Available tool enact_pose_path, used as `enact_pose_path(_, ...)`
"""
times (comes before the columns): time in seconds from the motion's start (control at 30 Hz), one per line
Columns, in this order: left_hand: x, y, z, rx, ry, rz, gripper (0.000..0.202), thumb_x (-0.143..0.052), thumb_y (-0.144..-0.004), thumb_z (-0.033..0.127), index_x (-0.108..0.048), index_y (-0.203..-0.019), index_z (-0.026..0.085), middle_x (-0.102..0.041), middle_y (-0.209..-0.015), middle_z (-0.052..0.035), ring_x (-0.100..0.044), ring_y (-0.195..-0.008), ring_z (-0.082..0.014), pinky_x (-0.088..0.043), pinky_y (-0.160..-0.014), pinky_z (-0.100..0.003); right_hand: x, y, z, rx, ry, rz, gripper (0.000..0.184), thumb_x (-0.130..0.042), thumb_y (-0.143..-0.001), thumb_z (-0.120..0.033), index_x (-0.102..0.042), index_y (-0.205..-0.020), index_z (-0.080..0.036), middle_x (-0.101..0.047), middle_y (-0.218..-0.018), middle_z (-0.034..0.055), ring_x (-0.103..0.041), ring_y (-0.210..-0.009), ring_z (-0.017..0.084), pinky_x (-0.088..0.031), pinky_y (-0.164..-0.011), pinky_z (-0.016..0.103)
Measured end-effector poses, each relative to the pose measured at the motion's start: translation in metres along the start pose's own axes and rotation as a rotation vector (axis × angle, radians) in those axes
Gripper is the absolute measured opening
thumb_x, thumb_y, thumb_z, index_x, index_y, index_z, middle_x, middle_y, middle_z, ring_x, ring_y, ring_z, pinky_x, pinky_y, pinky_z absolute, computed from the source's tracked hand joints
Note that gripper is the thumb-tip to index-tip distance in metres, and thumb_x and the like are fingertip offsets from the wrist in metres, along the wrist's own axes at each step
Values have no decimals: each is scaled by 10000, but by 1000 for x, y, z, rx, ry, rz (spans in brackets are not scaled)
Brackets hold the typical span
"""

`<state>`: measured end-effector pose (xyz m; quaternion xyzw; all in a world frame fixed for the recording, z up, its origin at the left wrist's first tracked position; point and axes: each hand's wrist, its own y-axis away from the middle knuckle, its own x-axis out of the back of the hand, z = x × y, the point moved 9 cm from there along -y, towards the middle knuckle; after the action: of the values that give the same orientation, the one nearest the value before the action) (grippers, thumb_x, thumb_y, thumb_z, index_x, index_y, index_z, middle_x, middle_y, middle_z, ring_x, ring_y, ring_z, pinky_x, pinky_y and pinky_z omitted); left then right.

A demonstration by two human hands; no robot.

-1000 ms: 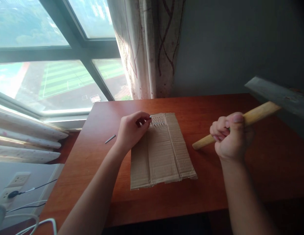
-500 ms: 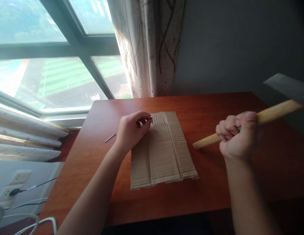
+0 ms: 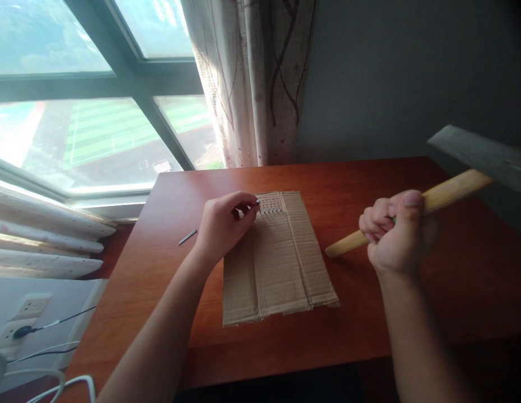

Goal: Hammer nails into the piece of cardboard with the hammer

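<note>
My left hand (image 3: 226, 224) is closed in a pinch at the top of a flat piece of brown cardboard (image 3: 279, 263). Between thumb and forefinger shows the tip of a small dark nail (image 3: 257, 202); the fingers hide most of it. Beside these fingertips lies a patch with rows of small dark dots (image 3: 271, 205). My right hand (image 3: 394, 229) is wrapped round the wooden handle of a hammer (image 3: 455, 190), held raised to the right of the cardboard. Its grey metal head (image 3: 474, 148) is up at the far right, partly out of view.
A loose nail (image 3: 187, 237) lies on the reddish wooden table (image 3: 159, 291), left of the cardboard. Behind are a window (image 3: 104, 134) and a curtain (image 3: 252, 84). Wall sockets (image 3: 33, 305) with a plug and cables (image 3: 54, 372) sit at lower left.
My right hand has shifted left with the hammer, its head coming further into view. My left hand stays in its pinch at nearly the same spot on the cardboard.
</note>
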<state>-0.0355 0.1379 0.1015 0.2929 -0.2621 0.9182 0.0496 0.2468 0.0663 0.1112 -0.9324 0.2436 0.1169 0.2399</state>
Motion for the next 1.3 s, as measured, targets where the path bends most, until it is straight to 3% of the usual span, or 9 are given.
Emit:
enact_pose_path(0.23,0,0,3,-2,-21,4,53,-672,-813,214,-700,-830,173,-694,-690,-1,-579,-570,-96,-474,-568,-221,-12,4,-2,27,10,-64,476,-627,-914,-454,-336,-621,-215,-257,-450,-109,-223,-333,35,-183,-336,198)
enact_pose_path(1.07,-2,0,10,-34,-71,-8,49,-645,-812,176,-694,-820,176,-712,-714,-4,-614,-588,-104,-498,-594,-223,-14,7,-1,4,35,-54,469,-621,-919,-434,-324,-629,-216,-245,-465,-106,-216,-350,37,-183,-354,204)
enact_pose_path(1.3,-4,1,7,-12,-48,-9,68,-631,-805,167,-697,-812,183,-722,-729,-3,-633,-604,-108,-512,-602,-216,-22,8,0,6,47,-105,476,-618,-919,-448,-319,-626,-221,-243,-468,-104,-220,-353,45,-179,-353,202)
